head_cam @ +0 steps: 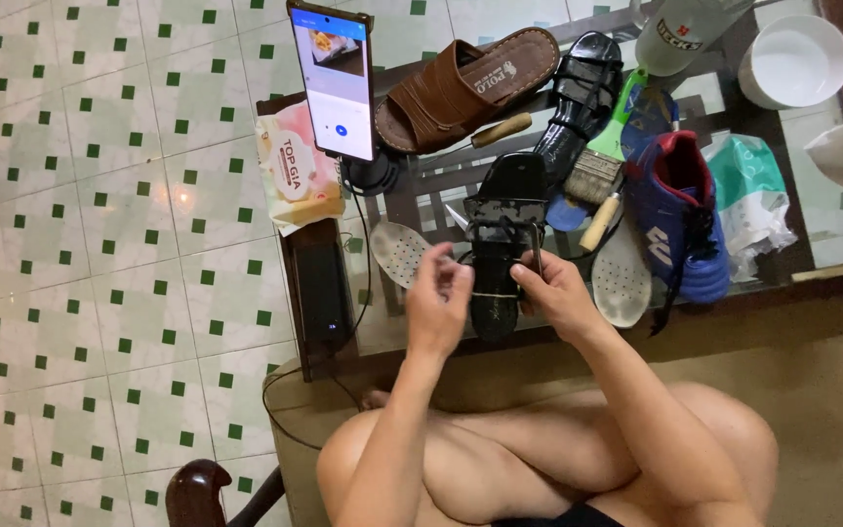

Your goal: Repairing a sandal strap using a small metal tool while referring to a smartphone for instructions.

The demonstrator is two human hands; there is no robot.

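Observation:
My left hand (438, 298) and my right hand (555, 293) are raised over the near edge of a glass-topped table (836, 268). Between them is a black sandal (500, 244) with a grey patterned strap, lying toe toward me. My right hand grips its right side and pinches a thin metal tool at the strap. My left hand has its fingers pinched together at the sandal's left edge, on a fine thread that runs across the sole.
On the table lie a brown sandal (465, 83), another black sandal (578, 98), a paintbrush (602, 161), a blue and red sports shoe (680, 210), two white insoles (400, 252), a white bowl (794, 60), an upright phone (334, 83) and a tissue pack (295, 176). Tiled floor lies to the left.

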